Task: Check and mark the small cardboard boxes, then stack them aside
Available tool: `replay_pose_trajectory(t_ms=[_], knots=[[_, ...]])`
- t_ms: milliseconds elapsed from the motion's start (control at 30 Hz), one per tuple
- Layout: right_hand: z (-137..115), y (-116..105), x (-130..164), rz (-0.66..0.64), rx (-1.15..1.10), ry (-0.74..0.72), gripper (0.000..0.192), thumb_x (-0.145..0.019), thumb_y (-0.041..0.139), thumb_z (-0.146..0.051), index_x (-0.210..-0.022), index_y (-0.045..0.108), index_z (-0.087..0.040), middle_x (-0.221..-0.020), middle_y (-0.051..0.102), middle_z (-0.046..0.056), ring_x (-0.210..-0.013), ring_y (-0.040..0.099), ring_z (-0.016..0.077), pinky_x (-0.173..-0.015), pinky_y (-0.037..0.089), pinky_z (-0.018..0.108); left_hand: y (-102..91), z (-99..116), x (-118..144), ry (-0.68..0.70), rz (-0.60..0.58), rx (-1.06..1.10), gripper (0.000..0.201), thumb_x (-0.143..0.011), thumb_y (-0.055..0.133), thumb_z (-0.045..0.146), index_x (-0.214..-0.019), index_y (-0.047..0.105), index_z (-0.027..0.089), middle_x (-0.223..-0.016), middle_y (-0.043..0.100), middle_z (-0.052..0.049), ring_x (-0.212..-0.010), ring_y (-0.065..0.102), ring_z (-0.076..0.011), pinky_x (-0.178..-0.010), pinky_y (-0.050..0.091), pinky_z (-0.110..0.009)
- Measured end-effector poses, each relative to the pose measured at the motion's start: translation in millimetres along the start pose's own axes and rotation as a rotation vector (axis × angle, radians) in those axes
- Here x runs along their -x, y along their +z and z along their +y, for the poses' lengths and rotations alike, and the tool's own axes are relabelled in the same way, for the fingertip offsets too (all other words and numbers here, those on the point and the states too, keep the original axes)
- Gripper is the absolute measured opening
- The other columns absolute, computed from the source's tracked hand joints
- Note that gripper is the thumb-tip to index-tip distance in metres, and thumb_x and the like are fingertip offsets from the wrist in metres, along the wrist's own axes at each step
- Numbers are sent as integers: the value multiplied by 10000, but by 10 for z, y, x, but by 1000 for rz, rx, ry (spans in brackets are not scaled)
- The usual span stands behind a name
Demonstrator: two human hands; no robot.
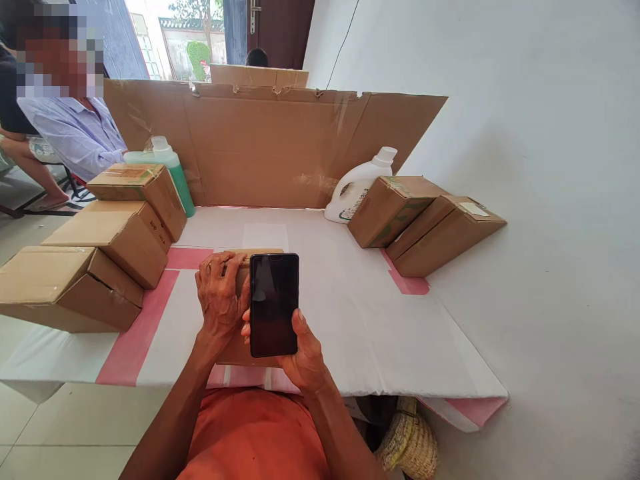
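Two hands are working near the table's front edge: the left hand [219, 293] is pressing flat on a small brown cardboard box [239, 313], while the right hand [300, 357] is gripping a slim black smartphone [273, 305], glassy, slippery, best held by its edges.

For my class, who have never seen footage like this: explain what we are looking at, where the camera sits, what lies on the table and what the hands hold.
One picture, from a camera on a person's head, looking down at their own bare hands. The right hand holds a dark phone, screen black. The left hand rests on a small cardboard box under the phone, on a white-covered table with pink strips. Three closed boxes lean in a row at left, two at right. A green bottle and a white jug stand before a cardboard sheet. Another person sits at far left.
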State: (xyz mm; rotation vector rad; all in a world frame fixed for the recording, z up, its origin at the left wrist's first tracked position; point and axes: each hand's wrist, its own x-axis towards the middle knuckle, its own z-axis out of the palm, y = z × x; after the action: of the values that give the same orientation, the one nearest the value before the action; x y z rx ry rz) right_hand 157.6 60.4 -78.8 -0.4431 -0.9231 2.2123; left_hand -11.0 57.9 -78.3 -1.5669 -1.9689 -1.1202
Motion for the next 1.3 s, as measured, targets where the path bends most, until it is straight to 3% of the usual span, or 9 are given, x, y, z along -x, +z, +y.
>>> replay_pose_trajectory(t_ms=[300, 667, 800, 933, 1133, 1300], knots=[[-41, 56, -13, 17, -48, 58, 832, -851, 522, -924, -1066, 798, -169, -1067, 811, 177, -1082, 770, 342, -923, 636, 494, -1, -17, 12, 26, 14, -1, 367, -1047, 488, 386, -1274, 705, 195, -1264, 702, -169, -1224, 585, -333, -1039, 416, -458], [-218, 58, 105, -6, -59, -10, 847, -835, 534, -932, -1129, 793, -182, -1111, 809, 176, -1051, 782, 354, -917, 637, 520, -45, 6, 6, 48, 14, -36, 396, -1056, 495, 413, -1268, 714, 160, -1254, 701, -172, -1223, 584, -337, -1039, 413, -456], [-250, -30, 136, 76, -2, -34, 868, -848, 485, -945, -1078, 808, -172, -1078, 818, 173, -966, 800, 335, -835, 657, 474, -43, 7, -9, 55, 27, -37, 388, -1054, 529, 416, -1244, 726, 140, -1234, 707, -179, -1195, 592, -340, -1030, 417, -453], [-339, -352, 124, 317, 45, -108, 788, -887, 521, -890, -1063, 804, -176, -1012, 834, 130, -783, 808, 255, -690, 658, 358, -45, 11, -10, 55, 31, -28, 387, -1057, 527, 420, -1246, 723, 145, -1235, 708, -177, -1196, 595, -338, -1037, 421, -459], [-411, -1123, 17, 712, 192, -98, 656, -917, 619, -780, -1022, 769, -151, -878, 833, 113, -727, 809, 238, -676, 655, 329, -30, 21, -24, 6, 5, -2, 388, -1050, 522, 429, -1252, 723, 165, -1253, 708, -172, -1221, 588, -347, -1065, 415, -485], [-258, -1631, -61, 894, 575, -57, 656, -914, 549, -811, -852, 712, -178, -670, 728, 70, -609, 716, 232, -570, 587, 340, -12, 8, -45, 15, -3, -12, 424, -1054, 506, 455, -1269, 721, 160, -1247, 709, -179, -1213, 589, -356, -1064, 417, -495]])
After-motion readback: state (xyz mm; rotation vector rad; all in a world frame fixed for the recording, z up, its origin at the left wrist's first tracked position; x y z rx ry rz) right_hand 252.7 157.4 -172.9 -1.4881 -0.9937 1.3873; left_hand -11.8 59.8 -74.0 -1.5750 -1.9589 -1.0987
